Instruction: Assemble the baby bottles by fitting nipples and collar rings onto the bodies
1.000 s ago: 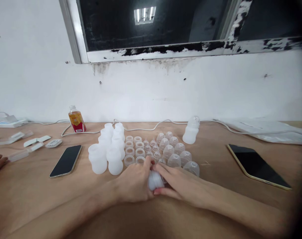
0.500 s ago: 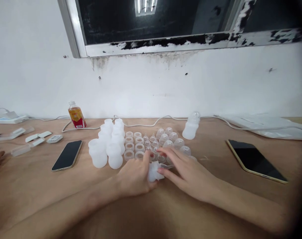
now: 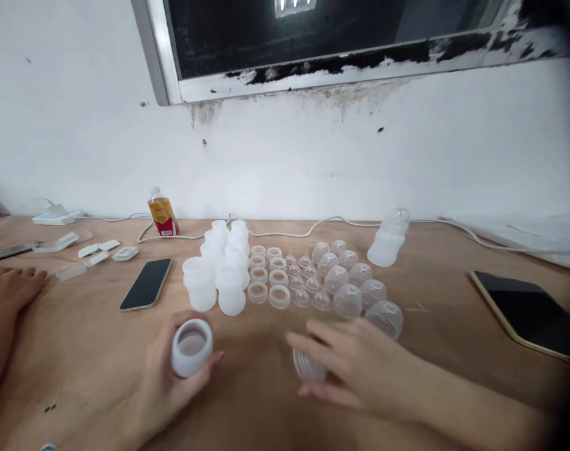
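My left hand (image 3: 165,373) is wrapped round a white baby bottle body (image 3: 187,366), its open mouth facing up toward me. My right hand (image 3: 355,363), blurred by motion, grips a translucent ridged screw ring (image 3: 308,367) between thumb and fingers; whether a nipple is fitted in it cannot be made out. Beyond my hands stand rows of white bottle bodies (image 3: 232,299), flat translucent rings (image 3: 279,297), clear nipples (image 3: 300,297) and clear dome caps (image 3: 347,300). One dome cap (image 3: 386,318) lies just behind my right hand. A capped baby bottle (image 3: 387,244) stands at the back right.
A phone (image 3: 146,285) lies left, a larger dark device (image 3: 529,313) right. A drink bottle (image 3: 163,213) and a white cable (image 3: 304,234) are near the wall. Another person's hand (image 3: 12,291) rests at far left, near small white plastic parts (image 3: 99,247).
My hands have come apart. The left moved left and toward me with the bottle body; the right holds the ridged ring away from it. The view shifted right-to-left slightly.
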A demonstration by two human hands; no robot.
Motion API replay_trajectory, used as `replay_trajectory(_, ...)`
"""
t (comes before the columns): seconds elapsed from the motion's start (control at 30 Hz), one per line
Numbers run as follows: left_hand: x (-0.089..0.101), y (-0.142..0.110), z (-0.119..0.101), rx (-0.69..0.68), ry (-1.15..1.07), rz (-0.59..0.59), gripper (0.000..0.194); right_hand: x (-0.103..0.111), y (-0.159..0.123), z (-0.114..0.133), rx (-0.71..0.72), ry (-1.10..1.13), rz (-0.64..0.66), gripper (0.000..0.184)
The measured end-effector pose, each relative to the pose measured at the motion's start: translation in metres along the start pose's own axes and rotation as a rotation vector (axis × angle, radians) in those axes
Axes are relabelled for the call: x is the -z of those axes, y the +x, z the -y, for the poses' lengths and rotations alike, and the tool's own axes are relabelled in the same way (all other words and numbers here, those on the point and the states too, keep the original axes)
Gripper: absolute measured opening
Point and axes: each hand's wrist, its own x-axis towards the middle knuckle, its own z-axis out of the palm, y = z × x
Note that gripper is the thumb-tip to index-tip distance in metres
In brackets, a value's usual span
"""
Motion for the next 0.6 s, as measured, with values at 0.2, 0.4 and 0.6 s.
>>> replay_trajectory(0.2, 0.028, 0.002, 0.024, 0.178, 0.171, -0.123, 0.025, -0.041, 0.014, 0.023, -0.058, -0.192, 0.046, 0.052)
replay_trajectory(0.4, 0.020, 0.026, 0.039, 0.082, 0.157, -0.105, 0.041, -0.040, 0.030, 0.031, -0.118, -0.171, 0.115, 0.032)
replay_trajectory(0.6, 0.010, 0.039, 0.042, 0.070, 0.051, -0.083, 0.052, -0.036, 0.047, 0.030, -0.115, 0.049, 0.145, 0.022)
